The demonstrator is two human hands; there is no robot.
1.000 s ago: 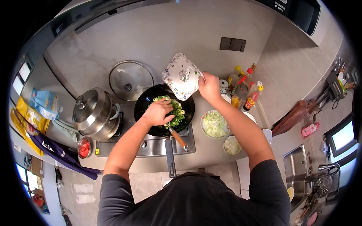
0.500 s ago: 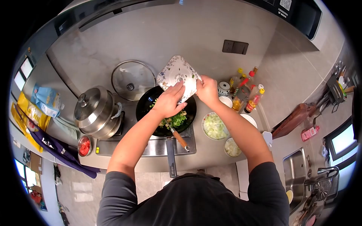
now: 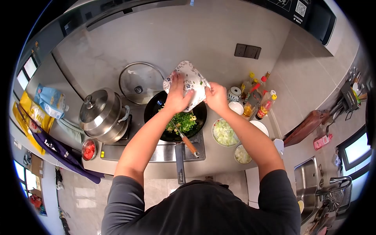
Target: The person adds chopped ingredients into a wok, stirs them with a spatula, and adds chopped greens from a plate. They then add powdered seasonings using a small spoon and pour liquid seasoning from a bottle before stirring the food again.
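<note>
My right hand [image 3: 216, 96] grips the right corner of a flowered white plate [image 3: 194, 80], which is tilted above the black wok [image 3: 201, 121]. My left hand [image 3: 178, 94] lies against the plate's left part with its fingers stretched out. A few green bits cling to the plate. Chopped greens with pale pieces [image 3: 186, 121] lie in the wok. A utensil with a wooden handle [image 3: 190, 145] rests in them, its handle over the front rim.
Left of the wok are a steel steamer pot [image 3: 103, 115], a glass lid [image 3: 138, 89] and a bowl of red pieces [image 3: 89, 149]. Bowls of chopped pale vegetables [image 3: 225, 132] and sauce bottles [image 3: 266, 105] stand right. The wok's handle [image 3: 180, 164] points toward me.
My left hand has gone from the greens in the wok up onto the plate and across to its left part. The plate has tilted, showing its surface differently. My right hand still holds it.
</note>
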